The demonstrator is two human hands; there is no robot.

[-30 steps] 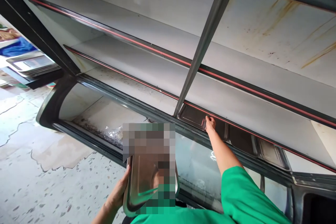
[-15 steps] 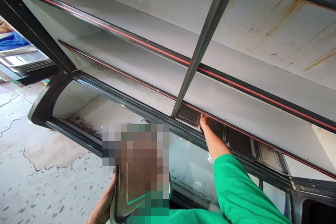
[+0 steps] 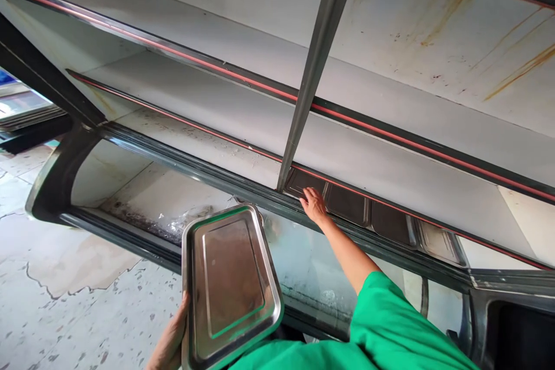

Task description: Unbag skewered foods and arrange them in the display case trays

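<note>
My left hand grips the left edge of a rectangular stainless steel tray with a raised rim, tilted up in front of my body. My right hand reaches into the display cabinet with its fingers spread and nothing held. It is over the front of the leftmost tray, which lies flat on the cabinet floor; I cannot tell whether the fingers touch it. More metal trays sit beside it in a row, including a dark tray and a shinier one at the right end.
Two shelves with red-striped edges cross the cabinet above the trays. An upright dark post divides the front. Below runs a dark sliding rail above a glass panel. Stacked trays stand at far left, above speckled floor.
My right hand has let go of the leftmost tray's right edge and shifted left and towards me, its fingers spreading. The view has swung slightly to the right. My left hand still holds its tray.
</note>
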